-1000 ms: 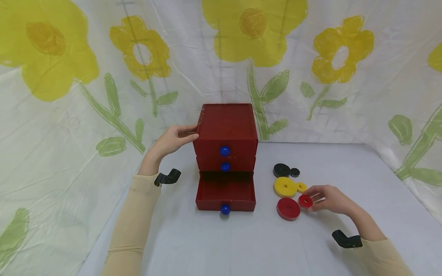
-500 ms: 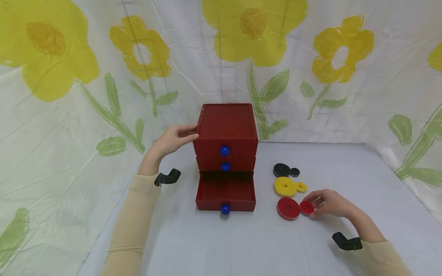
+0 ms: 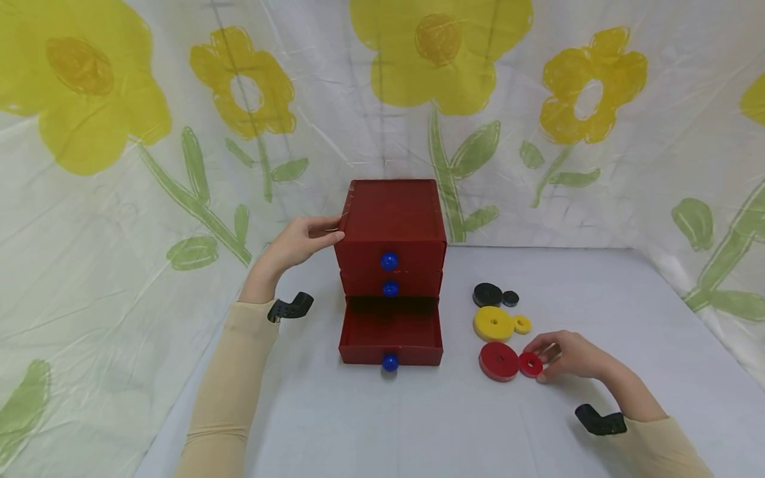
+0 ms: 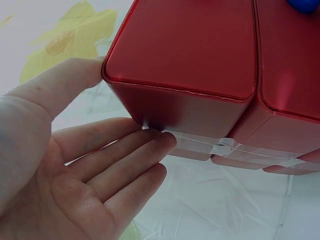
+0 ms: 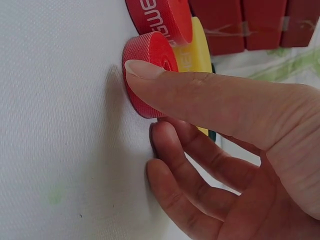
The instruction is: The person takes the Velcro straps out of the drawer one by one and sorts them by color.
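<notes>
My left hand (image 3: 305, 240) rests against the left side of a dark red drawer cabinet (image 3: 391, 209), its fingers extended. In the left wrist view the thumb touches a cabinet edge and the fingertips meet the side panel. My right hand (image 3: 575, 355) holds a small red tape roll (image 3: 530, 364) between thumb and fingers, low at the white table. In the right wrist view the thumb lies across the textured rim of that small roll (image 5: 145, 50). Directly left of it lies a larger red roll (image 3: 499, 362), lettered in white.
Behind the red rolls lie a large yellow roll (image 3: 493, 323), a small yellow roll (image 3: 522, 324), a large black roll (image 3: 487, 294) and a small black roll (image 3: 510, 298). The cabinet's bottom drawer (image 3: 391, 328) stands pulled out. A flower-printed curtain (image 3: 335, 146) hangs behind.
My right hand has brought the small red roll down and toward me, from nearer the small yellow roll to beside the large red roll. The left hand has stayed in place.
</notes>
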